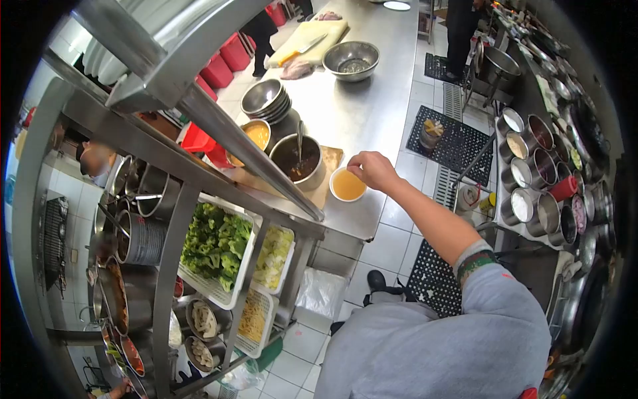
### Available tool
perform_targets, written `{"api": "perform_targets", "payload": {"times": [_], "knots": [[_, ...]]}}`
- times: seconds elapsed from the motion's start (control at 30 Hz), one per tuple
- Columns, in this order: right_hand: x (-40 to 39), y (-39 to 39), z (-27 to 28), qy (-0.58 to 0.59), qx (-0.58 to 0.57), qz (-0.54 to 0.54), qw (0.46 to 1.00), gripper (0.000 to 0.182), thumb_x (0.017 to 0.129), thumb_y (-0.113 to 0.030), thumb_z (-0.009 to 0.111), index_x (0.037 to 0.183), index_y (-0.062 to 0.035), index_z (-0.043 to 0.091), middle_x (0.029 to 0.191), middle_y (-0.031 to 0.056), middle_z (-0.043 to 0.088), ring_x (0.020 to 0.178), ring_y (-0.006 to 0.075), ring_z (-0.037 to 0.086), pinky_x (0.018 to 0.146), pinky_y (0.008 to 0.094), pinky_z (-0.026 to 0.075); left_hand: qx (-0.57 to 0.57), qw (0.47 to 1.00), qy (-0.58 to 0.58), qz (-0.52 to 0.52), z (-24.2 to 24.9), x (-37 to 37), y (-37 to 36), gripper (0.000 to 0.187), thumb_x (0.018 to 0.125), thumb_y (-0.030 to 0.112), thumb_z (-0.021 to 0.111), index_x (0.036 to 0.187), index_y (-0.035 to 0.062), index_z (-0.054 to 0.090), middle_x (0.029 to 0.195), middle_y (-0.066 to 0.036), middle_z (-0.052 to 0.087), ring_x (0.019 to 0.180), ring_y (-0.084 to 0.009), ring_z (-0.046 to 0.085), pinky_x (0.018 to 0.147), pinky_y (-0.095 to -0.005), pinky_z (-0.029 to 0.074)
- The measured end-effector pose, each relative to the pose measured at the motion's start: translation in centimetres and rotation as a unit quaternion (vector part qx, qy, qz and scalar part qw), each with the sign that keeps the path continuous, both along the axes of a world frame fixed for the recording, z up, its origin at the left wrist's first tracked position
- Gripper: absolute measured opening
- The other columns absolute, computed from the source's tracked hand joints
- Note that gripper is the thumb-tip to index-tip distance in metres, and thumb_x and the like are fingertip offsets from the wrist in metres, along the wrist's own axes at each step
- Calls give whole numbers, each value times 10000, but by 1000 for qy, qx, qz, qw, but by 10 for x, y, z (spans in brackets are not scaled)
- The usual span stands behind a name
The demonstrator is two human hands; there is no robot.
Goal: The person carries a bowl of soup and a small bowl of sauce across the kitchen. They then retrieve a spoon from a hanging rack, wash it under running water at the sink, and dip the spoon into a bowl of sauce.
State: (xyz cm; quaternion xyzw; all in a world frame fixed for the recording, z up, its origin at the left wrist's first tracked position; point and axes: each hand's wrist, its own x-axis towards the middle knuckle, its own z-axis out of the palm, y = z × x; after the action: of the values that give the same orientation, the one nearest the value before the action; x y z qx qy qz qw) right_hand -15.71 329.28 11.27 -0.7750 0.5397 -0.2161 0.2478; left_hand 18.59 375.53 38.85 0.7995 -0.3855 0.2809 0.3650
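Note:
My right hand (373,169) reaches out over the near corner of the steel counter. Its thumb and fingers are pinched together at the upper right rim of a small white bowl (348,184) of amber liquid, which stands by the counter's edge. Just left of it is a steel pot (296,161) of dark sauce with a spoon (300,136) leaning in it. Behind that pot stands a metal container of yellow liquid (257,135). Stacked steel bowls (266,100) rise farther back. My left hand is out of view.
Farther along the counter (392,100) are a steel bowl (351,61), raw meat (297,70), and a cutting board (309,38) with a knife (302,50). A shelf frame crosses the left, above broccoli (216,243). Pots of seasonings (522,205) line the right.

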Motion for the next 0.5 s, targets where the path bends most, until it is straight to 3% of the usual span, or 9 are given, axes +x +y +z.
{"api": "perform_targets", "payload": {"times": [0.07,0.13,0.17,0.23,0.27,0.37,0.43,0.5], "knots": [[-4,5,8,-46,12,-14,999,179,812,-201,615,928,-117,723,931,113,705,896,309,659,765,417,525,7,998,48,-32,-25,-6,-21,277,871,29,682,1142,-21,653,816,-72,579,703,-154,500,625,-280,449],[-1,4,-31,6,-49,3,999,166,832,-179,615,949,-108,711,909,121,678,888,314,649,785,407,512,79,992,83,-42,-57,-1,-33,272,878,41,657,1145,-13,650,874,-93,617,733,-165,532,660,-292,468],[-2,12,-30,11,-86,2,996,162,838,-169,612,955,-105,705,895,122,664,882,315,646,790,404,508,85,986,73,-126,-80,9,-40,291,878,73,671,1155,-10,646,880,-102,636,761,-163,552,680,-296,475],[-10,34,-8,-67,-95,-73,991,160,840,-169,620,958,-93,696,886,117,645,876,301,649,784,389,507,173,967,47,-183,-129,37,-48,330,884,144,689,1171,-9,632,826,-96,642,748,-170,562,697,-301,486],[-10,47,8,-104,-96,-95,985,160,841,-169,624,960,-86,692,881,115,636,872,294,650,780,381,507,167,949,162,-214,-133,18,-57,386,889,116,629,1258,12,582,818,-77,607,728,-123,533,704,-278,465],[-39,89,3,-241,-75,-154,955,185,850,-210,642,939,-54,683,851,114,646,829,255,648,751,358,502,165,911,271,-262,-148,-14,-61,313,869,87,648,1153,-42,613,834,-58,600,745,-116,524,700,-266,452],[-65,128,-53,-271,-68,-219,935,220,862,-235,636,927,-28,674,795,118,651,762,235,634,717,344,496,176,883,317,-300,-162,-12,-53,294,873,82,646,1141,-32,618,834,-54,593,757,-116,515,701,-262,444],[-100,186,-138,-174,10,-292,940,309,882,-314,624,891,-9,667,774,139,659,665,239,613,637,363,494,160,891,303,-297,-174,-10,-43,239,884,89,637,1090,-29,621,830,-46,574,771,-115,503,712,-259,432]]}}
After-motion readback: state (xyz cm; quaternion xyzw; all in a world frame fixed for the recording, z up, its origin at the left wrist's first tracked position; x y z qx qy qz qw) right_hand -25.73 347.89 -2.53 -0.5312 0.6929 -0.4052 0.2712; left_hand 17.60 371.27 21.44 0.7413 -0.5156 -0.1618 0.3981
